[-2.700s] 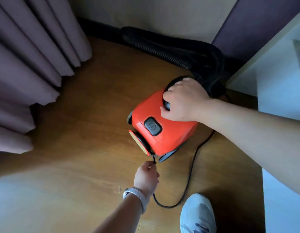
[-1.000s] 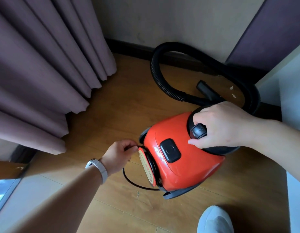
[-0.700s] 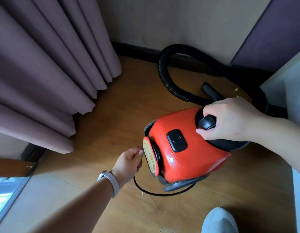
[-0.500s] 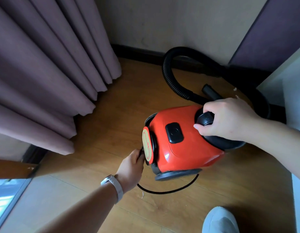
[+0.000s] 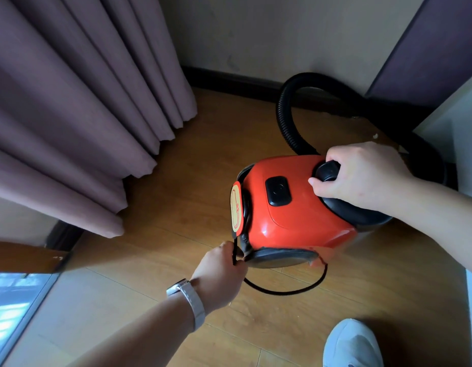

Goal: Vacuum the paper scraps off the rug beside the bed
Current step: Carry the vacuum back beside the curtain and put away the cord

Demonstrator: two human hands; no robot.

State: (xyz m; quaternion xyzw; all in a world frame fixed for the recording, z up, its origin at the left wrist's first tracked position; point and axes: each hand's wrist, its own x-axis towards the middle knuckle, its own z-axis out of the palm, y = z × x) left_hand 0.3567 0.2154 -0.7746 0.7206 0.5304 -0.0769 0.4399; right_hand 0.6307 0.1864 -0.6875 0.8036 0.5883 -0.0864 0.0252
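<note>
– Under your right hand (image 5: 361, 176) sits the red vacuum cleaner (image 5: 295, 215), tilted on the wood floor (image 5: 176, 207). You grip its black handle (image 5: 327, 170), and the hose (image 5: 283, 115) loops beyond your knuckles.
– And your left hand (image 5: 219, 271), just beside its base, pinches the power cord (image 5: 277, 293).
– More cord has come out than a moment ago, so plugging in seems next.
– No rug or scraps in view yet.
</note>
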